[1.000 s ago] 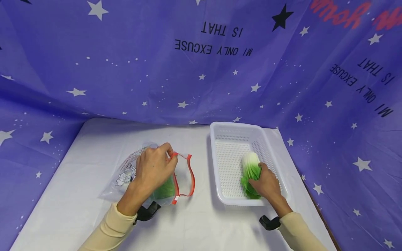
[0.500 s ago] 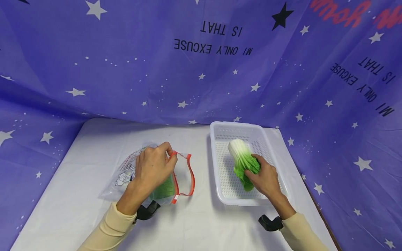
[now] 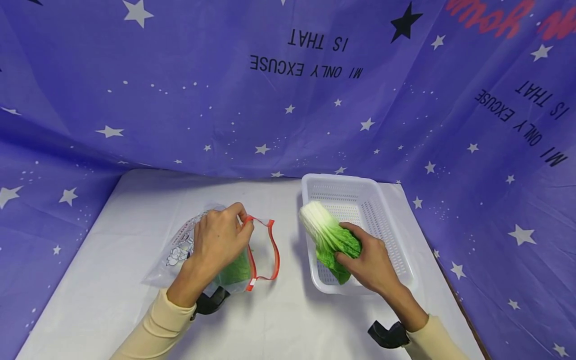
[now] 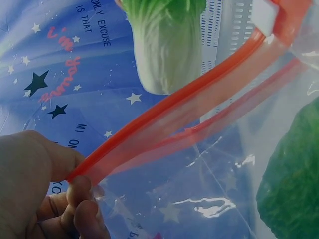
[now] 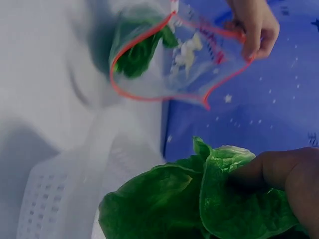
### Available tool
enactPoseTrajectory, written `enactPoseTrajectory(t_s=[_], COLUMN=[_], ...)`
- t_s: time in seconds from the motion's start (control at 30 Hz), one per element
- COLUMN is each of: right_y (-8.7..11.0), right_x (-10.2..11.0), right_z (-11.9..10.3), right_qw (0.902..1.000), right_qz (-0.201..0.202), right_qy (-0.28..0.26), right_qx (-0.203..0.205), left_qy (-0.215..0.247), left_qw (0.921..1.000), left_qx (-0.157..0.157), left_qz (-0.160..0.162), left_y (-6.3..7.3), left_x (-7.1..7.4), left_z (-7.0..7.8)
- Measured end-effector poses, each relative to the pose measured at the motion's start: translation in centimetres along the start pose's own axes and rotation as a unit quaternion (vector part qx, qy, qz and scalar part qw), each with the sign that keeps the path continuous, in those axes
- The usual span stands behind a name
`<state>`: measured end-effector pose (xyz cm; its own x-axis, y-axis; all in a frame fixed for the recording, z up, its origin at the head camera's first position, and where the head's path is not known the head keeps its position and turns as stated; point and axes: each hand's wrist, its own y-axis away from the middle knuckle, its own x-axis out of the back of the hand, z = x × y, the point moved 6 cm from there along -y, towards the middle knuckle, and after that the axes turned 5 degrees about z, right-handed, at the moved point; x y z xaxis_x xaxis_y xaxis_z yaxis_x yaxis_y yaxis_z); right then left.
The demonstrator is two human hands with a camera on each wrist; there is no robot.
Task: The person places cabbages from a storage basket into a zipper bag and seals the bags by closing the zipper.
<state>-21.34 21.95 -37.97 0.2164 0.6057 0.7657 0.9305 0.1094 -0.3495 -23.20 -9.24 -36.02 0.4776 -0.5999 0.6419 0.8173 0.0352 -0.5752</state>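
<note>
While in the pinch of the right hand (image 3: 370, 260), cabbage (image 3: 326, 232) forward-left of it, over the basket (image 3: 382, 215).

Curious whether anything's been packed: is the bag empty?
No, the right wrist view shows a green leafy vegetable inside the bag.

I have the left forearm (image 3: 155, 327) angled forward and inward in its cream sleeve, bare at the wrist (image 3: 184, 289), with the left hand (image 3: 219, 239) arched, knuckles high, and its thumb (image 3: 246, 235) and forefinger (image 3: 239, 210) brought together in a pinch. On my other side the right forearm (image 3: 432, 336) slants forward and to the left, cream-sleeved too, and the right hand (image 3: 371, 260) curls in a grip, back upward, its thumb on the near side and its forefinger on the far side. I see the two hands well apart.
</note>
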Motion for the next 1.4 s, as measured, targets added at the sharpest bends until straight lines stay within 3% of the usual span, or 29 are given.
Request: enactPoseTrajectory(t_s=[0.5,0.9,1.17,1.4], right_y=[1.0,1.0,0.3,0.5], right_x=[-0.6,-3.6,-6.8,-8.9], right_z=[-4.4,-5.8,-8.0,-10.0], right_qw=[0.9926,0.9853,0.9821,0.9667], right_qz=[-0.088,-0.141,-0.109,-0.069], right_qy=[-0.065,-0.03,0.016,0.11], right_qx=[0.053,0.092,0.152,0.221], left_qy=[-0.002,0.002,0.007,0.002], left_qw=[0.9998,1.0,0.9996,0.999], left_qx=[0.02,0.008,-0.01,-0.035], left_qz=[-0.001,-0.006,-0.024,-0.027], left_y=[0.0,0.4,0.7,0.9], left_x=[0.2,0.0,-0.3,-0.5], left_z=[-0.1,0.3,0.8,1.4])
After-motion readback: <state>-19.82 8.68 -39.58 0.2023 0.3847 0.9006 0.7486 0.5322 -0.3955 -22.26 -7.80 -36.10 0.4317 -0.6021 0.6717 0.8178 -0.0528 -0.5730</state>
